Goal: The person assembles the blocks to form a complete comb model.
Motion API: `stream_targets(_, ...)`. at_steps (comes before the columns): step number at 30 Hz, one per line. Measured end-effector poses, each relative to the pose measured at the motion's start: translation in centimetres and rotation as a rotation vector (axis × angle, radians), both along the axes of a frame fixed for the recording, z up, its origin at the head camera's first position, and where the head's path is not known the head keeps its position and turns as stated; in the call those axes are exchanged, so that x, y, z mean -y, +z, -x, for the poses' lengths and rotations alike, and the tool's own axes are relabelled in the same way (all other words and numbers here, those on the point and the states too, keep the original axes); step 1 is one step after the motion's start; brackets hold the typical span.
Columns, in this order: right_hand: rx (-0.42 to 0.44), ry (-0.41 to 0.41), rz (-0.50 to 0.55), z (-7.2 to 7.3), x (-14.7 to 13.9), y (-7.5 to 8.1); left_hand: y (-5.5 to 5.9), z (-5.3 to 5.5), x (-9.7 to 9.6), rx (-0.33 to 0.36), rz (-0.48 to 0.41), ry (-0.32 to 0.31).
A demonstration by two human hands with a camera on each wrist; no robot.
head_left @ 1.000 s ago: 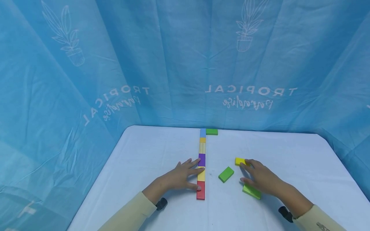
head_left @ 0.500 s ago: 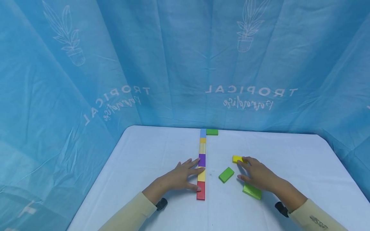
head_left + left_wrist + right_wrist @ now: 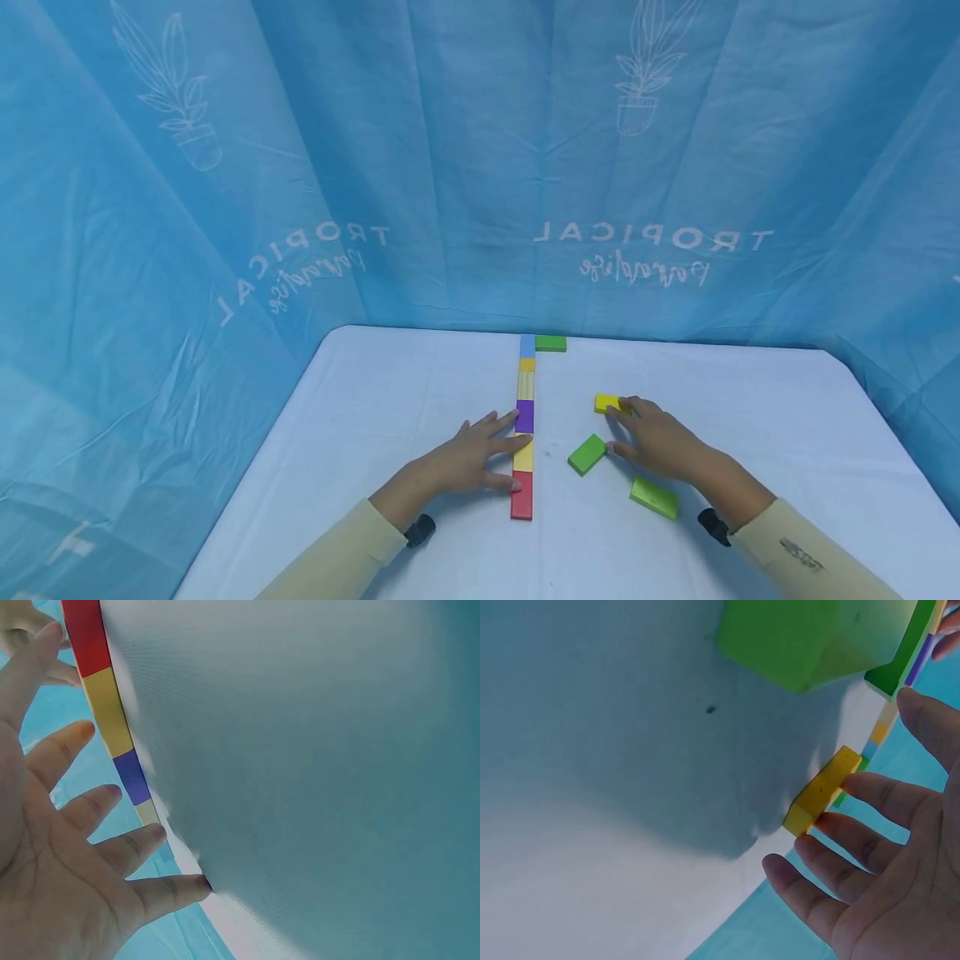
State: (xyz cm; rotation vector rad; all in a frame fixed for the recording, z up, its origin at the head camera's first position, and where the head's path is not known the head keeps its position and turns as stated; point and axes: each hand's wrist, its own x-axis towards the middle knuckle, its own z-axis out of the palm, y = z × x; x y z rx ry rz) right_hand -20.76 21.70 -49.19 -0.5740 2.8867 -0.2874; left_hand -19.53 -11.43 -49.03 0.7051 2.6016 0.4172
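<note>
A straight row of coloured blocks runs up the middle of the table in the head view: red (image 3: 521, 504), yellow-orange, purple (image 3: 526, 417), cream (image 3: 527, 385), orange and light blue (image 3: 528, 346). My left hand (image 3: 468, 461) rests with spread fingers on the near part of this row. At right, my right hand (image 3: 663, 437) touches a small bright yellow block (image 3: 602, 403) with its fingertips. In the right wrist view the fingers lie along one side of that yellow block (image 3: 821, 791), while the thumb stands apart from it.
A green block (image 3: 551, 343) lies crosswise beside the row's far end. Two loose green blocks lie nearer, one (image 3: 587, 454) left of my right hand, another (image 3: 654, 498) below it. Blue curtain (image 3: 480, 167) hangs behind the white-covered table (image 3: 405, 375).
My right hand has slid the yellow block left and away from me, uncovering more of the nearer green block. My left hand and the row stay put.
</note>
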Motion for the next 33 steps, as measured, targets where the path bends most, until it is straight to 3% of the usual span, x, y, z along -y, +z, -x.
stream_targets(19,0.038,0.006,-0.023,2.2,1.7,-0.1,0.2,-0.1,-0.3,0.005,0.018,-0.011)
stream_targets(33,0.103,-0.06,-0.045,3.7,3.4,-0.2,0.1,-0.1,-0.2,-0.001,0.027,-0.022)
